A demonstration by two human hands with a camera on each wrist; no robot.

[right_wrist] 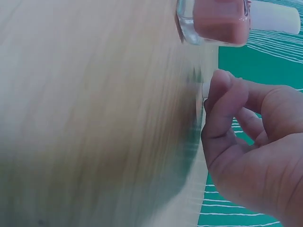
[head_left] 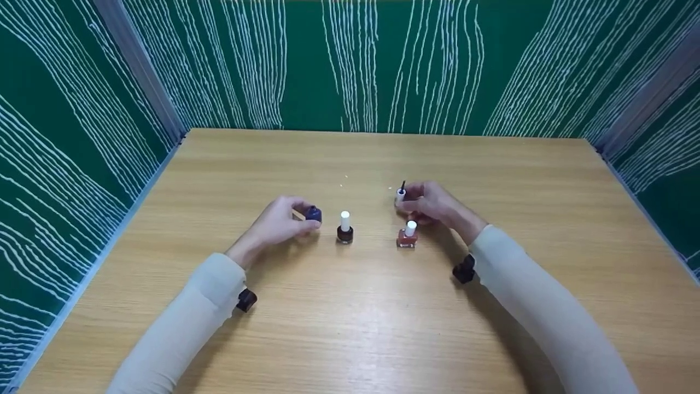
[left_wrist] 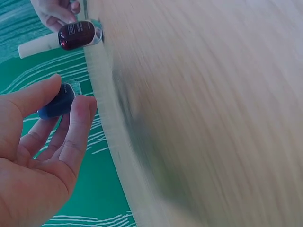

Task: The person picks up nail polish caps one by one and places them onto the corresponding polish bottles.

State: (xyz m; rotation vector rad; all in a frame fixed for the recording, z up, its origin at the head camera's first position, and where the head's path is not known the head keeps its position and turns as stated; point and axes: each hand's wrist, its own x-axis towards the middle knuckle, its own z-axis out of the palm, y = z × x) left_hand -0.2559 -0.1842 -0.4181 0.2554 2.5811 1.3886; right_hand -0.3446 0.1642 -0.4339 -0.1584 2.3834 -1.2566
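Observation:
Between thumb and fingers, my left hand [head_left: 283, 220] holds a dark blue nail polish bottle [head_left: 313, 214] whose neck is uncapped; the left wrist view shows the same blue bottle [left_wrist: 57, 102] pinched from both sides. My right hand [head_left: 429, 202] pinches a white nail polish cap [head_left: 400, 196], its dark brush pointing up. In the right wrist view the fingers hide most of that cap [right_wrist: 205, 90]. Right of the blue bottle stands a dark red nail polish bottle [head_left: 345, 235] with a white cap. Just in front of the right hand is a capped pinkish-red nail polish bottle [head_left: 406, 239].
All this is on a wooden table [head_left: 350, 306]. A few tiny white specks [head_left: 345, 177] lie beyond the bottles. Green panels [head_left: 306, 65] with white lines rise at the back and both sides. Dark wrist cameras hang below each sleeve [head_left: 525, 284].

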